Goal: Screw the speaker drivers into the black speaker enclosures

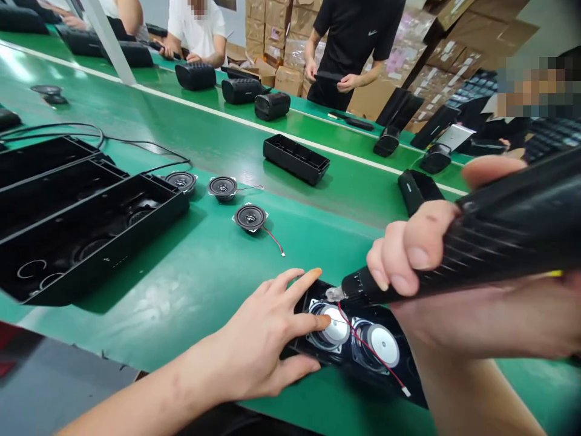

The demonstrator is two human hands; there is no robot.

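Observation:
My right hand (408,254) is wrapped round a black electric screwdriver (508,224), held slanting down to the left. Its clear tip (334,295) is at the upper left corner of a speaker driver (336,330) inside a black speaker housing (318,290). My left hand (267,333) grips the housing's left end, thumb on the near side, one fingertip on that driver's silver back. A second speaker driver (384,345) sits beside it in the housing. Across both runs a red wire (374,351) with a white plug. My right forearm hides the housing's right end.
Several loose speaker drivers (250,218) lie on the green bench (204,266). Large black open housings (149,242) stand at left, with a black cable (149,145) behind. An empty black case (296,158) lies mid-bench. Co-workers (356,48) and finished-looking speakers (272,106) line the far side.

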